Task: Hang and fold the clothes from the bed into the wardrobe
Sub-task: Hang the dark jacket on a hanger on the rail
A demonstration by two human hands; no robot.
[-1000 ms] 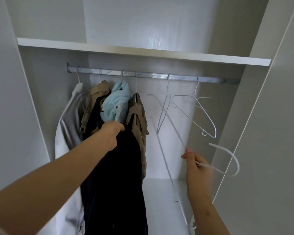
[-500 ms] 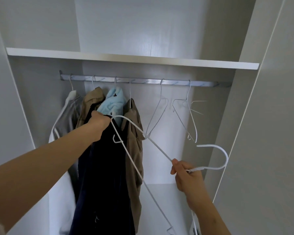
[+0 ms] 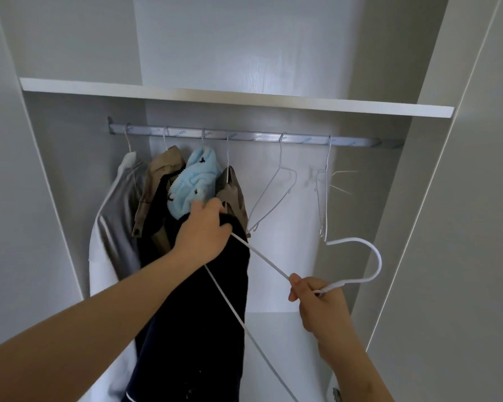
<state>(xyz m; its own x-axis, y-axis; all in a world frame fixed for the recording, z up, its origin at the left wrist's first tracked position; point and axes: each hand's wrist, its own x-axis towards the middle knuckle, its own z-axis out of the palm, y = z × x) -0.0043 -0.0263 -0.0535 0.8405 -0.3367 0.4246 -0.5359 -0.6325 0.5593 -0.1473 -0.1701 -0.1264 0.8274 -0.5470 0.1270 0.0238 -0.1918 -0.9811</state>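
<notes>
Navy and wire in hand

Head view: the left hand (image 3: 204,233) is gripping the top of a long dark navy fabric garment (image 3: 198,329), drooping toward six o'clock below the silver metal rail (image 3: 244,137). At five o'clock, the right hand (image 3: 320,303) is clenching a white wire hanger (image 3: 260,255).

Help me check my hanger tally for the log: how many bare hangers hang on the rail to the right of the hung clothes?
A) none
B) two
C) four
B: a first bare hanger and a second bare hanger hang on the rail; the white hanger in the right hand is off it.
</notes>
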